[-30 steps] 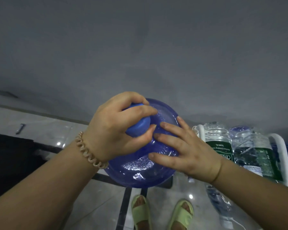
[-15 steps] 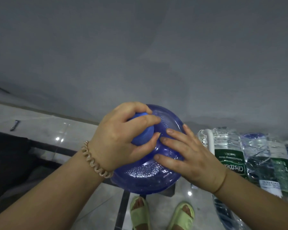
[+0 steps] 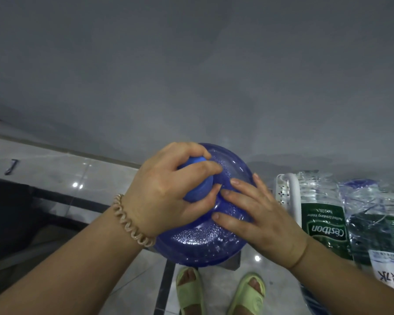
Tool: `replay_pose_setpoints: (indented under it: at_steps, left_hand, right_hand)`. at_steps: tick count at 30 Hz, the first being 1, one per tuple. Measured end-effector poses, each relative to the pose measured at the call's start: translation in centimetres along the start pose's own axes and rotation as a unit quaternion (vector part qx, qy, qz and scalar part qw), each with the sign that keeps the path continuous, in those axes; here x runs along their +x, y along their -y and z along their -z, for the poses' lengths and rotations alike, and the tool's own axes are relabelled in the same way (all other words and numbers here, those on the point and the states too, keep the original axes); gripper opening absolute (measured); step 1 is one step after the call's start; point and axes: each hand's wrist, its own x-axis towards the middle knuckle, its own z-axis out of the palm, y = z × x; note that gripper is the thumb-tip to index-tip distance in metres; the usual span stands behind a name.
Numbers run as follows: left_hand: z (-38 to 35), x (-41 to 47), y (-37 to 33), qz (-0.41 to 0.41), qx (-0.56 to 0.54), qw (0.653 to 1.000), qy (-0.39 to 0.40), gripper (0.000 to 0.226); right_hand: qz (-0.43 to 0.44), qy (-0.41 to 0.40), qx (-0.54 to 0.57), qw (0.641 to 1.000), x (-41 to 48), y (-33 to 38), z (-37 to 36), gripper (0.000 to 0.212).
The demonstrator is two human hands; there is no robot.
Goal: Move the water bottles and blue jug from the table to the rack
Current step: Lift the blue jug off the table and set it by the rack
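Left hand [image 3: 166,189] is wrapped tight round the blue cap [image 3: 198,189] of the blue jug [image 3: 203,246], fingers and thumb curled on it. Right hand [image 3: 266,221] lies flat, straight fingers pressing the shoulder at 3 o'clock of the cap. Jug is at 6 o'clock, over tiled floor; can't tell what supports it. Translucent blue dome, droplets inside. Likely near-empty: light, rigid, bulky, slick, so hold neck plus shoulder. Green-labelled water bottles [image 3: 321,221] at 4 o'clock.
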Motion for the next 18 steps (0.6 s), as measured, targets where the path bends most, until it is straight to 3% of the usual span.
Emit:
replay_pose_setpoints:
  at_steps: [18]
  left_hand:
    - [-2.3,-0.8,-1.2,-0.029,0.024,0.999,0.014,0.021]
  right_hand:
    - [0.008,-0.006,-0.010,1.000,-2.8,-0.7,-0.8,0.027]
